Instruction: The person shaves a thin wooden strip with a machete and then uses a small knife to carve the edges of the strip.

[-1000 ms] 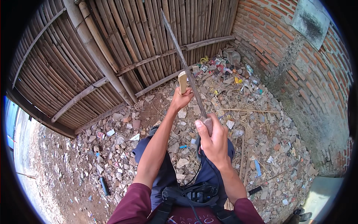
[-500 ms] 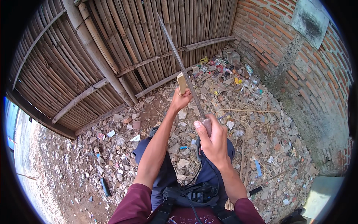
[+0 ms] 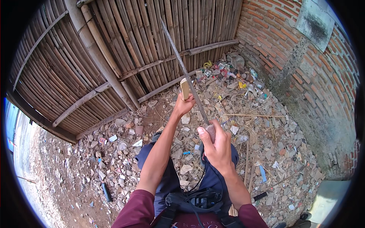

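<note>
My right hand [image 3: 217, 146] is wrapped around the brown handle of a machete [image 3: 178, 55], thumb lying along the top of the grip. Its long, narrow dark blade points up and slightly left, away from me. A pale, split length of bamboo [image 3: 184, 89] stands up from my left hand [image 3: 184, 104], whose fingers are closed around it. The blade passes just right of the bamboo's top end; whether the two touch I cannot tell. Below my left hand, the rest of the bamboo is hidden.
Rubble and litter [image 3: 228, 95] cover the ground. A bamboo fence [image 3: 125, 38] rises ahead and to the left, and a brick wall [image 3: 304, 68] stands on the right. A thin stick [image 3: 254, 115] lies beyond my right hand. A dark green object [image 3: 106, 192] rests at lower left.
The machete and my right hand have shifted slightly down toward me. My left hand and the bamboo have barely moved.
</note>
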`<state>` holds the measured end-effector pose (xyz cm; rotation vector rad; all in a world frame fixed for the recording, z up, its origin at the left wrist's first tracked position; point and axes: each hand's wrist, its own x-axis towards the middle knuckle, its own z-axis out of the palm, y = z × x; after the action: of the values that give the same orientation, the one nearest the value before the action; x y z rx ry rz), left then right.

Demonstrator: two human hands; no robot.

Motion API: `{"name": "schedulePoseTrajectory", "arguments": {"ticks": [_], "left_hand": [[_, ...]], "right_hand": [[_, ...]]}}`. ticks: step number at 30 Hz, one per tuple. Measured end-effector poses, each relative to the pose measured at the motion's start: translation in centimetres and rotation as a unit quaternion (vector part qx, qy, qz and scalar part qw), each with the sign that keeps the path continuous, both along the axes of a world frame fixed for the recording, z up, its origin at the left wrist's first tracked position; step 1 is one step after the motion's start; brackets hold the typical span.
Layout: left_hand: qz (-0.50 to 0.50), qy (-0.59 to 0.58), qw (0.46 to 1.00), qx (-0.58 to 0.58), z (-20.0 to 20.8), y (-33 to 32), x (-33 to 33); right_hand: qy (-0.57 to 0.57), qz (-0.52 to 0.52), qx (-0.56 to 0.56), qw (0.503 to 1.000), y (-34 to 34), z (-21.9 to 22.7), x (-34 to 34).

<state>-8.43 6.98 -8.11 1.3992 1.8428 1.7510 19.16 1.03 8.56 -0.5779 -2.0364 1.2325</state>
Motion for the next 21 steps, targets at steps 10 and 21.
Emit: {"name": "schedulePoseTrajectory", "arguments": {"ticks": [10, 21], "left_hand": [[0.011, 0.005, 1.000, -0.023, 0.1, -0.2, 0.1], [0.012, -0.005, 0.999, -0.039, 1.2, -1.3, 1.2]], "right_hand": [[-0.004, 0.002, 0.006, 1.000, -0.1, 0.2, 0.0], [-0.002, -0.002, 0.056, 0.998, -0.6, -0.3, -0.1]]}}
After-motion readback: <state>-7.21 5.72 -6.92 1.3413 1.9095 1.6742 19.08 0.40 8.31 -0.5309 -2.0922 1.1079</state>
